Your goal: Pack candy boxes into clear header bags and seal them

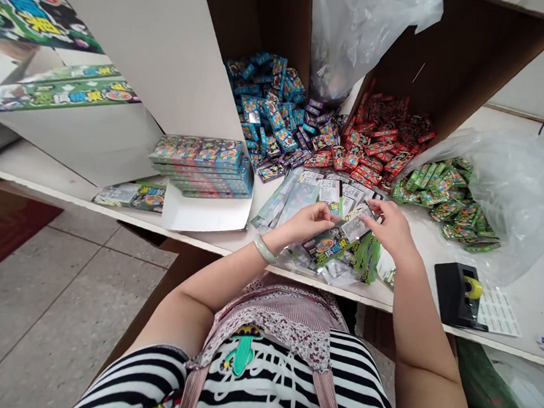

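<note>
My left hand [315, 222], a bangle on its wrist, has its fingers pinched at the left edge of a flat printed packet [329, 244]. This packet is dark with bright lettering and has a pale panel on its upper part. At the packet's upper right, my right hand [389, 232] grips it between thumb and fingers. Beneath both hands lie clear plastic bags [296, 196] with printed cards, partly covered by the hands. A bunch of green printed wrappers [367, 257] is just below my right hand.
Behind the hands are piles of small blue boxes [273, 112], purple boxes [325, 139] and red boxes [376, 149]. Green boxes [466, 211] spill from a clear bag at right, near a tape dispenser [457, 295]. Stacked boxes [203, 166] sit in an open white carton [138, 40] at left.
</note>
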A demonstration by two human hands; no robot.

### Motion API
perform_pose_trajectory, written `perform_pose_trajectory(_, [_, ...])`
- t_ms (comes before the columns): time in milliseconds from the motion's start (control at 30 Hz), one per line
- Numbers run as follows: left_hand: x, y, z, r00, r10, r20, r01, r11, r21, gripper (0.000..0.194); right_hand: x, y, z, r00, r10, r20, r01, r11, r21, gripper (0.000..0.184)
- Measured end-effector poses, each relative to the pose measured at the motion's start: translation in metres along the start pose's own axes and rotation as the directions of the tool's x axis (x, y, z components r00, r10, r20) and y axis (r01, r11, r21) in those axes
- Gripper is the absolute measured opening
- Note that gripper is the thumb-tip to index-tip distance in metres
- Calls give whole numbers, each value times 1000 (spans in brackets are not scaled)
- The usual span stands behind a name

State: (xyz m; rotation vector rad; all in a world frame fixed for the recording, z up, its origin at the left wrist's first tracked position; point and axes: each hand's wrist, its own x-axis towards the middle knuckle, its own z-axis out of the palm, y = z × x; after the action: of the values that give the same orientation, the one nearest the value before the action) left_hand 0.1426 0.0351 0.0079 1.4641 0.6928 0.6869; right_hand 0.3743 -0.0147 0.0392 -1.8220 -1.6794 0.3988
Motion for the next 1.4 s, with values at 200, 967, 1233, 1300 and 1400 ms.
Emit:
perform_pose_trajectory(200, [-17, 6, 16, 994, -104, 28, 107, 982, -154, 23, -22, -19, -4, 993, 82, 87, -103, 957, 271, 34])
perform_pose_trajectory(967, [-56, 52, -23, 958, 250, 143, -252, 488, 836, 44, -14, -55, 1, 892, -120, 437, -187, 781, 595, 38])
perform_pose_trajectory(1233, [-53, 48, -16, 985, 156, 71, -134, 437, 889, 46, -6, -61, 9, 904, -118, 411, -176, 774, 608, 38])
perform_pose_trajectory(1300, [-51, 48, -14, 991, 124, 49, -99, 443, 891, 42, -5, -63, 9, 907, -112, 405, -173, 778, 603, 38])
perform_pose_trajectory(1400, [-50, 48, -17, 989, 147, 24, -95, 502, 859, 38, -10, -68, 7, 937, -104, 333, -110, 818, 564, 41])
